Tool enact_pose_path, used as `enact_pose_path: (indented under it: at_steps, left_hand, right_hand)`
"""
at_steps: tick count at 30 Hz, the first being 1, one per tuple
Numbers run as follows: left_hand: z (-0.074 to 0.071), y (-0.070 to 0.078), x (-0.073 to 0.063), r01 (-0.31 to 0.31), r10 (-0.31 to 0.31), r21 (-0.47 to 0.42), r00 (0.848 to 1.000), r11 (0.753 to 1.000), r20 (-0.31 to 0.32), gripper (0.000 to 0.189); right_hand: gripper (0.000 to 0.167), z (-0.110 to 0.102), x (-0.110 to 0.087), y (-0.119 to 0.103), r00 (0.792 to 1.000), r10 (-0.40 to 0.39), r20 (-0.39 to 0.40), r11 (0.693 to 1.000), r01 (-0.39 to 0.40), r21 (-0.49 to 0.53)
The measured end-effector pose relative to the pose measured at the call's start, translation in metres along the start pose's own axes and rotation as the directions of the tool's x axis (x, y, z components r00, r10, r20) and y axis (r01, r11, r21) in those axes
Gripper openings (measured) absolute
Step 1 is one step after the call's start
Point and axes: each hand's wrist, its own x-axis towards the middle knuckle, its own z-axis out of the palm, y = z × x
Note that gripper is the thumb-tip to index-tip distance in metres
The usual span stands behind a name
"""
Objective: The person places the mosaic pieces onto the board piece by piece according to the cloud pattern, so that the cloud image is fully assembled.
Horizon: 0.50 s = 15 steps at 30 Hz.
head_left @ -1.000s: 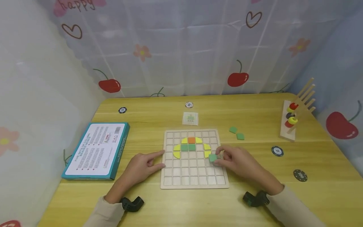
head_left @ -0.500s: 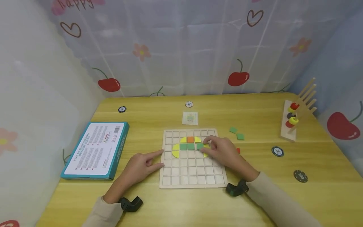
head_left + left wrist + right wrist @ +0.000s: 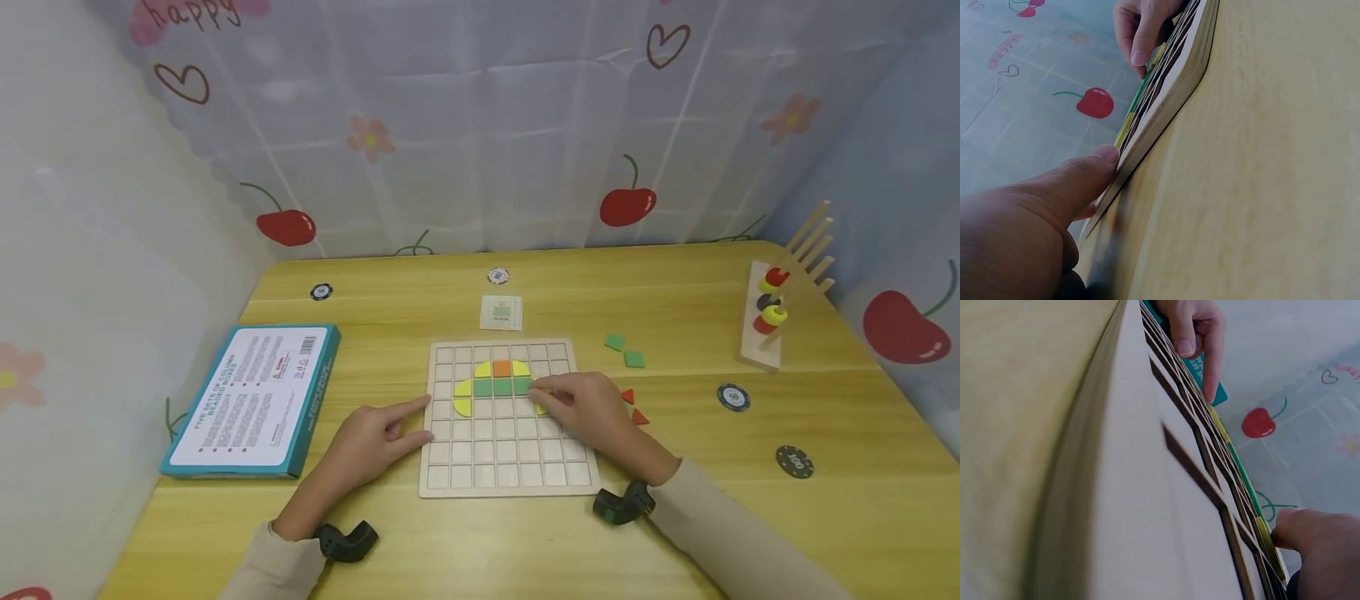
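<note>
Three green squares (image 3: 502,387) lie side by side in the grid board (image 3: 487,477) before me, an orange square (image 3: 502,368) above the middle one and yellow pieces (image 3: 463,407) around them. My right hand (image 3: 591,412) has its fingertips at the rightmost green; I can't tell whether they pinch it or just touch. My left hand (image 3: 369,440) is spread, finger and thumb against the board's left edge. Loose green tiles (image 3: 634,359) and red triangles (image 3: 640,417) lie on the tabletop (image 3: 487,554) to the right, a picture card (image 3: 501,312) beyond the board.
</note>
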Motion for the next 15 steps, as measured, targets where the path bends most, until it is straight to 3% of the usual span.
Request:
enact_pose_path:
  at_steps: [5, 9, 12, 15]
  left_hand:
    - [0.000, -0.002, -0.002, 0.001, -0.001, -0.001, 1.000, 1.000, -0.002, 0.053]
    - [0.000, -0.003, -0.003, -0.004, 0.004, 0.000, 1.000, 1.000, -0.001, 0.054]
    - [0.000, -0.002, -0.002, -0.012, 0.012, 0.005, 1.000, 1.000, -0.003, 0.054]
    - [0.001, -0.002, -0.001, -0.010, 0.010, 0.004, 1.000, 1.000, 0.002, 0.054]
  right_hand:
    - [0.018, -0.001, -0.005, -0.003, 0.991, -0.134, 0.015, 0.983, 0.135, -0.125]
    - [0.022, -0.007, -0.018, 0.006, 0.959, -0.257, -0.121, 0.959, 0.237, -0.155]
    - [0.023, -0.019, -0.031, 0.018, 0.940, -0.248, -0.232, 0.964, 0.217, -0.153]
    - [0.022, -0.034, -0.045, 0.029, 0.952, -0.174, -0.252, 0.981, 0.144, -0.132]
